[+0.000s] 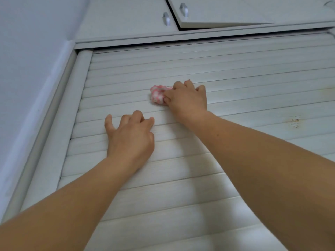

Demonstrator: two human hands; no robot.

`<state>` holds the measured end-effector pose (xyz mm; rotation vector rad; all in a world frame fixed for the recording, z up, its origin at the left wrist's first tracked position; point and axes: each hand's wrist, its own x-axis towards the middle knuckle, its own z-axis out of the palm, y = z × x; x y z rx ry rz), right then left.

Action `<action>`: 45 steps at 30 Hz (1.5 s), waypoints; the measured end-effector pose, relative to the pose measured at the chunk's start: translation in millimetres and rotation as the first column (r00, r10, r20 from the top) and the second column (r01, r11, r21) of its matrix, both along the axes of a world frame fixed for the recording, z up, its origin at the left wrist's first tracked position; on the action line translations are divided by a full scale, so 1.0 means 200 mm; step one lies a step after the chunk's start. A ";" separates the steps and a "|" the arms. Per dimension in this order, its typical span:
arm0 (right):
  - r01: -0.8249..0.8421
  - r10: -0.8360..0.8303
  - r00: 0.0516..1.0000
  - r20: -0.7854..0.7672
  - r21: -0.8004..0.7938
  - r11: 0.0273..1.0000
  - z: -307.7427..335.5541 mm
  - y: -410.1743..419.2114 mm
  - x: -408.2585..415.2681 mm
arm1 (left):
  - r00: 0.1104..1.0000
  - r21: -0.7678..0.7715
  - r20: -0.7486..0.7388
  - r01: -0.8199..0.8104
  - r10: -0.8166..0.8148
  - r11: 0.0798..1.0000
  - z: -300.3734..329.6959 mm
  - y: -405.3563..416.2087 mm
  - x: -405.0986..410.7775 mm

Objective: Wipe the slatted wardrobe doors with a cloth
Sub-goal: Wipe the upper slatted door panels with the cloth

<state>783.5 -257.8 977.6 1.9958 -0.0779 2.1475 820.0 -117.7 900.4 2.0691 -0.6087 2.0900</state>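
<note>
A pale grey wall meets the white slatted wardrobe door (181,160), its slats running sideways. The right hand (186,98) grips a bunched pink-and-white checked cloth (157,94) against an upper slat, cloth poking leftward. The left hand (129,134) rests lower-left, fingers loosely curled, holding nothing.

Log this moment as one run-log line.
right hand grips pink checked cloth | on white slatted door | left hand braces door
</note>
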 end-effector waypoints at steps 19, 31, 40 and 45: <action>-0.097 0.010 0.977 0.212 0.406 0.909 -0.01 -0.49 -0.20 | 0.966 -0.126 -0.075 0.235 -0.246 0.964 0.07 -0.06 -0.02; -0.066 0.056 0.997 -0.061 -0.176 0.982 0.00 -0.02 0.07 | 0.977 -0.080 -0.046 0.205 -0.209 0.976 0.06 -0.02 0.04; 0.059 -0.053 0.998 -0.031 0.231 0.971 0.07 -0.52 -0.09 | 0.978 -0.058 -0.041 0.203 -0.206 0.977 0.05 0.00 0.03; -0.047 0.020 0.998 0.063 0.455 0.889 0.06 -0.62 -0.12 | 0.972 -0.064 -0.027 0.232 -0.234 0.971 0.04 0.00 0.02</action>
